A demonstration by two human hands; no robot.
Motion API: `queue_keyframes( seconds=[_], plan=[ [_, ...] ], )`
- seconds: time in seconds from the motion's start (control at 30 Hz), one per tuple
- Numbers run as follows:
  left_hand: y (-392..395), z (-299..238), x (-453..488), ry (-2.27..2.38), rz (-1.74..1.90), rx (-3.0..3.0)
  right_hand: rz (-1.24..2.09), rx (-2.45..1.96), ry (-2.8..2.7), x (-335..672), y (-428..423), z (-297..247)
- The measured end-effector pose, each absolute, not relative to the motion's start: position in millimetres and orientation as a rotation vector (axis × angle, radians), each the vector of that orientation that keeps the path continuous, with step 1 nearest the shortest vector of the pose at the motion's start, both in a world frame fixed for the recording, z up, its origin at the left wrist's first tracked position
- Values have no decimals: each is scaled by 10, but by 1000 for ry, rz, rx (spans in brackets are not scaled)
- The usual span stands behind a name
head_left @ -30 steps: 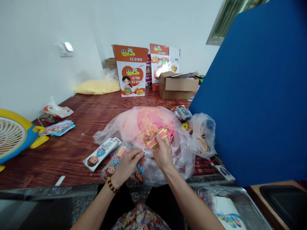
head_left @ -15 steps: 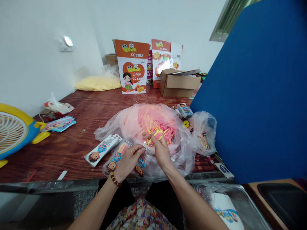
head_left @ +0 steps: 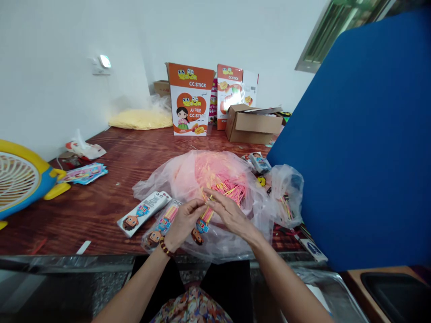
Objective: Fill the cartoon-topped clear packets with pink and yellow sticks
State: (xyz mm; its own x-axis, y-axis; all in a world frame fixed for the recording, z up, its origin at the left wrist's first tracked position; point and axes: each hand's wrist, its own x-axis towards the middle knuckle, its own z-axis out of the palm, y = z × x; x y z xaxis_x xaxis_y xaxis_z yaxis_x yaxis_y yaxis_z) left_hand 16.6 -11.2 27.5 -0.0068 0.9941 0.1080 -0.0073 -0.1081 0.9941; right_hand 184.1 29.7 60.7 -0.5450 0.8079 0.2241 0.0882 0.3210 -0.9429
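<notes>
My left hand (head_left: 183, 222) pinches the top of a small clear printed packet (head_left: 202, 223) with pink and yellow sticks inside it. My right hand (head_left: 230, 214) lies over the packet's upper end, fingers stretched and pressed onto the sticks. Both hands work at the near edge of a big clear plastic bag (head_left: 215, 179) heaped with loose pink and yellow sticks. A filled packet (head_left: 161, 226) lies under my left hand. A white packet (head_left: 143, 213) with a cartoon face rests further left on the wooden table (head_left: 111, 179).
A yellow and blue fan (head_left: 20, 184) stands at the left edge. Flat packets (head_left: 84, 174) lie beside it. Orange CC Stick cartons (head_left: 190, 105) and an open cardboard box (head_left: 252, 123) stand at the back. A blue board (head_left: 363, 143) walls the right. A smaller plastic bag (head_left: 286, 195) sits beside it.
My right hand no longer holds up a bundle of sticks: it has come down onto the packet, where the sticks now sit. My left hand stays on the packet's opening.
</notes>
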Motion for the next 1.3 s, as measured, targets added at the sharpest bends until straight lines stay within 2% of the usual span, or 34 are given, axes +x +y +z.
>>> queue_keyframes(
  seconds=[0.13,0.3,0.5,0.67,0.77,0.93,1.17,1.3],
  plan=[
    [-103,289,126,1134,1414,1226,1308,-791,-1789,1958,379,533],
    [-133,334,91,1158,1465,1259,1068,-903,-1801,1936,409,530],
    [-216,414,108,1325,1569,1428,1250,-848,-1721,1860,405,662],
    [-199,444,102,1270,1624,1344,1359,-814,-1608,1807,421,690],
    [-173,407,70,1109,1551,1093,1387,-845,-1524,1773,428,671],
    [-201,322,18,962,1205,901,1339,-889,-1433,1725,428,559],
    [-202,215,61,1063,1286,971,1665,-840,-1261,1670,376,354],
    [-191,142,63,1147,1312,1080,1701,-898,-1272,1564,299,267]
  ],
)
